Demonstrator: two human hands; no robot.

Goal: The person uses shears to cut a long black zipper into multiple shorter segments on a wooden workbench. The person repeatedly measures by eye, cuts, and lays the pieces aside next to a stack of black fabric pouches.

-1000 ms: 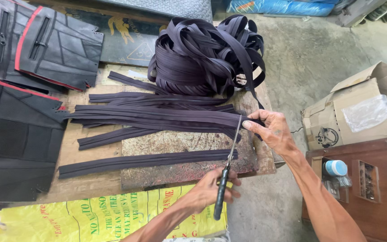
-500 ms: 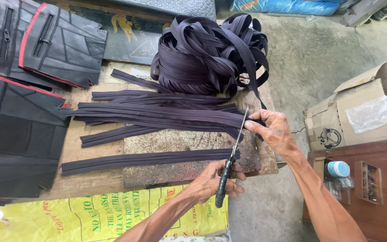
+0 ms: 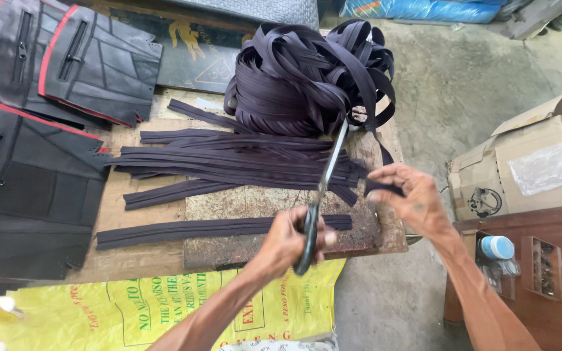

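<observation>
My left hand (image 3: 291,242) grips the handles of long scissors (image 3: 328,168), whose blades point up and away across a pile of cut dark purple strips (image 3: 229,159). The blades look nearly closed. My right hand (image 3: 410,200) is just right of the blades and pinches the end of a dark strip (image 3: 385,186) that leads up to a big tangled bundle of the same tape (image 3: 307,71). One cut strip (image 3: 216,227) lies alone nearer to me on a rusty metal plate (image 3: 255,203).
The plate rests on a wooden board (image 3: 138,263). Black padded panels with red trim (image 3: 66,58) lie at the left. A yellow printed sack (image 3: 131,312) is in front. At the right stand a cardboard box (image 3: 528,162) and a brown wooden cabinet (image 3: 554,227) with a small blue-capped bottle (image 3: 495,247).
The scissors have tilted, the tips now reaching up toward the bundle. My right hand has drawn a little to the right of the blades, still pinching the strip end.
</observation>
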